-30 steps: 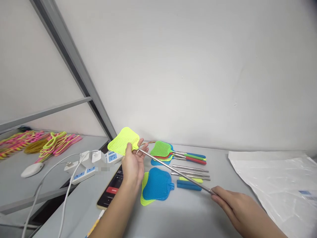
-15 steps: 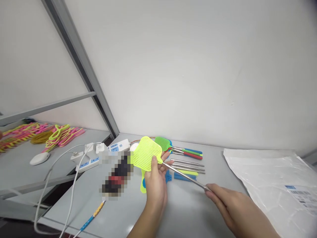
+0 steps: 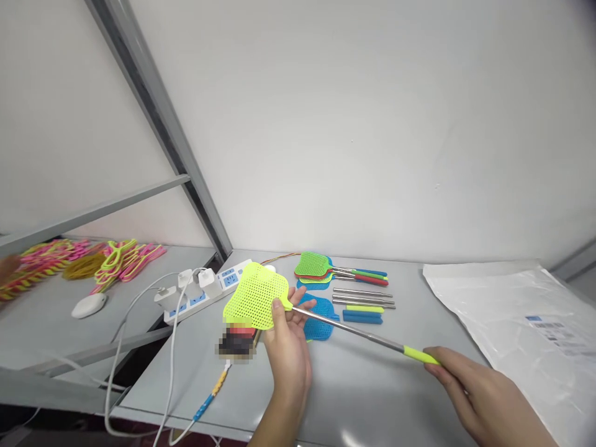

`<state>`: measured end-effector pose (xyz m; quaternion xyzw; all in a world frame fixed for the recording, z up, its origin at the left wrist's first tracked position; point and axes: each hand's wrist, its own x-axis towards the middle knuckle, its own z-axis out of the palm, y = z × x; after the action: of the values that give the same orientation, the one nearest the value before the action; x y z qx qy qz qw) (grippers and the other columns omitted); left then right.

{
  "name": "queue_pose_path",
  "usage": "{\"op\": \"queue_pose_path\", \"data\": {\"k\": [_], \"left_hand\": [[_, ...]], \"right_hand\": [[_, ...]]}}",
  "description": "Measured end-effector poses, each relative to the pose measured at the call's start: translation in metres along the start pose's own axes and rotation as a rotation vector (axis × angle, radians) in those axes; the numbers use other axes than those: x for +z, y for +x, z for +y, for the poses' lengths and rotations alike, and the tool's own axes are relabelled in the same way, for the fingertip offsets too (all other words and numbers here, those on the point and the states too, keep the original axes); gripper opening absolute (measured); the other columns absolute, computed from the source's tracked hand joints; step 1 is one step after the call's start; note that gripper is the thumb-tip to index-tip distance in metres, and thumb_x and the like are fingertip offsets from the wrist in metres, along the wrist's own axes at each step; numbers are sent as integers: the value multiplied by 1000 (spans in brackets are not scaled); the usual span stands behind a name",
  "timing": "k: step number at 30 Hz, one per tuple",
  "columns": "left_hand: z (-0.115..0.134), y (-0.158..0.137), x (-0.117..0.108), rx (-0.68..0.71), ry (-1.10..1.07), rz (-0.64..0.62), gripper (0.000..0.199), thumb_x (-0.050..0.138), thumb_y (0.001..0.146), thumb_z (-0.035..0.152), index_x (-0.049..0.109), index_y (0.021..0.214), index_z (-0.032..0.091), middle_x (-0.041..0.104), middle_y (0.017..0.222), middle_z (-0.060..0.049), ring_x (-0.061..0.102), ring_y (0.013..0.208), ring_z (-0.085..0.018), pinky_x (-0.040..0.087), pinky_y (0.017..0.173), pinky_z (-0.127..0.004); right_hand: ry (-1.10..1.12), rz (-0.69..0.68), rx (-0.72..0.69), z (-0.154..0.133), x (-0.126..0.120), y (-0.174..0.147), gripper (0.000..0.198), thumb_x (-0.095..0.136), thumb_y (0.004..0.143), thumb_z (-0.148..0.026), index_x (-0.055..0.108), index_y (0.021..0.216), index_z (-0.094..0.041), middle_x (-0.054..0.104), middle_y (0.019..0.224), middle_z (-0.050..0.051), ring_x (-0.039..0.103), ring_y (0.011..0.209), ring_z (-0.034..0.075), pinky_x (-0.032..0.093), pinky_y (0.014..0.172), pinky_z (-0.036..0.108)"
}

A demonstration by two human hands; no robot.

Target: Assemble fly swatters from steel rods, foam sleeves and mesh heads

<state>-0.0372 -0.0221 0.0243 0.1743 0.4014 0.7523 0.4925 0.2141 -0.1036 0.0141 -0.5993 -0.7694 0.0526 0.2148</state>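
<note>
A yellow-green fly swatter with a perforated head and a thin metal rod is held up across both hands. My left hand pinches the neck of the head between thumb and fingers. At the other end, my right hand is closed around the yellow-green grip. Behind them on the table lie finished-looking swatters in green, red and blue, stacked together. Loose metal rods, blue grips and a yellow-green grip are beside a blue swatter head, partly hidden by my left hand.
A white power strip with plugged-in chargers and white cables is on the left. A blurred-out dark object lies near it. At the right sits a white plastic mailer bag. Coloured cords and a white mouse-like object occupy the neighbouring table.
My right hand has moved right and slightly down along the swatter, and the yellow-green grip now shows past the metal rod. The swatter head has shifted left. The camera view has turned slightly.
</note>
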Motion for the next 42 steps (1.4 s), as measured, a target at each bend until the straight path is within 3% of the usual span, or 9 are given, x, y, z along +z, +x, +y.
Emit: {"op": "queue_pose_path", "data": {"k": [3, 7, 15, 23, 26, 29, 32, 37, 42], "left_hand": [[-10, -14, 3, -136, 51, -51, 44, 59, 87, 48, 65, 112, 12, 72, 104, -14, 69, 92, -23, 51, 87, -36], [-18, -28, 9, -229, 41, -145, 48, 51, 90, 52, 67, 109, 11, 69, 114, -16, 65, 105, -25, 47, 95, -39], [-15, -9, 8, -265, 94, -226, 49, 50, 91, 52, 64, 118, 14, 68, 115, -14, 63, 104, -23, 48, 91, -37], [-13, 13, -7, -296, 368, -618, 40, 54, 92, 40, 59, 127, 20, 64, 121, -13, 63, 93, -19, 47, 71, -28], [-10, 15, -23, -162, 551, -695, 29, 49, 95, 35, 65, 114, 20, 70, 105, -9, 63, 83, -17, 47, 72, -29], [-7, 21, -42, 226, 773, -672, 21, 49, 94, 26, 67, 103, 21, 70, 91, -6, 60, 85, -18, 47, 78, -32], [-7, 30, -54, 543, 983, -650, 21, 52, 91, 19, 65, 107, 22, 68, 97, -7, 57, 95, -22, 46, 85, -38], [-13, 38, -55, 571, 1399, -618, 40, 52, 91, 29, 54, 130, 25, 56, 133, -9, 42, 124, -30, 34, 103, -51], [-20, 37, -52, 581, 1571, -713, 56, 53, 90, 40, 40, 143, 27, 39, 150, -8, 30, 136, -34, 24, 109, -56]], "right_hand": [[53, -62, -78, -34, 7, 8, 24, 38, 99, -36, 53, 83, -27, 65, 63, -4, 64, 53, 15, 41, 49, 23], [58, -69, -29, -62, 18, 22, 32, 35, 100, -38, 40, 71, -25, 56, 51, -5, 56, 43, 15, 32, 45, 25], [142, -188, 89, -53, 30, 43, 30, 28, 101, -40, 42, 78, -25, 61, 64, -2, 59, 55, 17, 34, 52, 26], [344, -243, 178, -31, 28, 73, 26, 31, 99, -45, 49, 105, -27, 66, 82, -1, 62, 70, 19, 44, 64, 28], [382, -197, 163, -10, 24, 106, 28, 29, 100, -44, 51, 101, -27, 65, 87, 0, 61, 76, 18, 45, 68, 28], [268, -135, 78, 12, 26, 147, 31, 28, 100, -41, 54, 96, -25, 63, 86, 3, 58, 76, 19, 44, 67, 30], [171, -102, -9, 32, 39, 180, 30, 32, 99, -39, 57, 92, -24, 63, 91, 5, 57, 84, 21, 44, 74, 33], [101, -108, -50, 55, 66, 203, 32, 34, 98, -38, 63, 91, -24, 62, 93, 6, 55, 90, 23, 40, 80, 38], [43, -95, -76, 61, 77, 200, 33, 35, 98, -41, 63, 98, -24, 62, 98, 7, 54, 95, 23, 38, 83, 39]]}}
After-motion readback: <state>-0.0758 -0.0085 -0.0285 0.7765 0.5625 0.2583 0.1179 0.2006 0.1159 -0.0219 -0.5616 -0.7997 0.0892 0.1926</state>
